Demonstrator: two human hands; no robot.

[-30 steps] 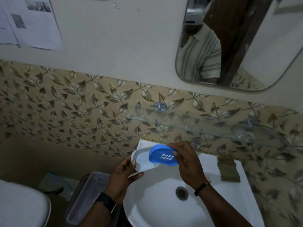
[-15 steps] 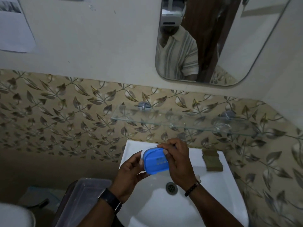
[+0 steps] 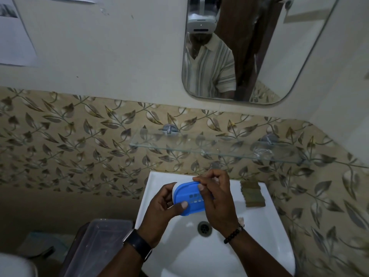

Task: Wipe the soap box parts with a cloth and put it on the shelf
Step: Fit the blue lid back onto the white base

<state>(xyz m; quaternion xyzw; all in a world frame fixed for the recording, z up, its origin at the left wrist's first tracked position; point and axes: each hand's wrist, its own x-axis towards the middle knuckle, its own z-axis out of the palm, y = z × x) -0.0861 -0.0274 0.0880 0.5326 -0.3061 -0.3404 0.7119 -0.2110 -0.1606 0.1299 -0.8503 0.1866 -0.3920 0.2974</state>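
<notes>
Over the white sink I hold a soap box: a blue slotted tray fitted onto a white base, of which only a sliver shows at its left edge. My left hand grips the box from the left and below, thumb on the blue tray. My right hand holds its right side, fingers curled over the top edge. A folded olive-brown cloth lies on the sink's right rim. The glass shelf is fixed to the leaf-patterned tiles just above my hands.
A mirror hangs above the shelf and reflects a person in a striped shirt. A clear plastic container sits left of the sink. The drain is below my hands. Papers are stuck on the wall at left.
The blue tray, earlier held apart above the white base, is now seated on it. Both hands hold the joined box a little higher. The camera view has shifted right.
</notes>
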